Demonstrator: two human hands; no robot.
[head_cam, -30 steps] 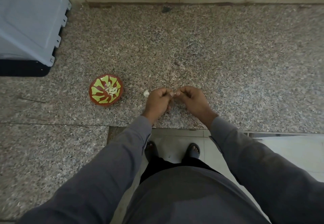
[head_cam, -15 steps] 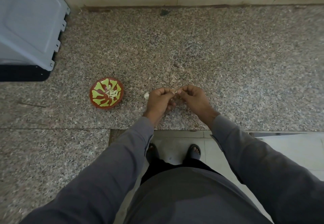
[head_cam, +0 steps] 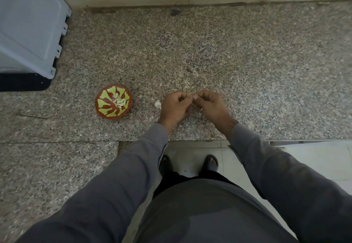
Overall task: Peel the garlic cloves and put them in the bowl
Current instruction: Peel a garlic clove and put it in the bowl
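Granite countertop [head_cam: 209, 52] carried the work as a person's left hand [head_cam: 174, 107] and right hand [head_cam: 208, 103] met just inside its front edge, both with fingers curled, fingertips pinching a garlic clove [head_cam: 191, 98] between them; the clove itself was almost wholly hidden and too small to judge how much skin remained. A second pale piece of garlic [head_cam: 158, 104] lay on the surface just beside the left hand, towards the bowl. The red-and-green bowl [head_cam: 101, 107], already holding several peeled cloves [head_cam: 120, 101], stood near the hands on their left, towards the left edge of the slab. A grey crate [head_cam: 28, 33] sat at the far left corner. Peeling well probably meant one hand keeping the clove steady while the other lifted the skin from its tip, stripping it cleanly before the short carry left to the bowl.
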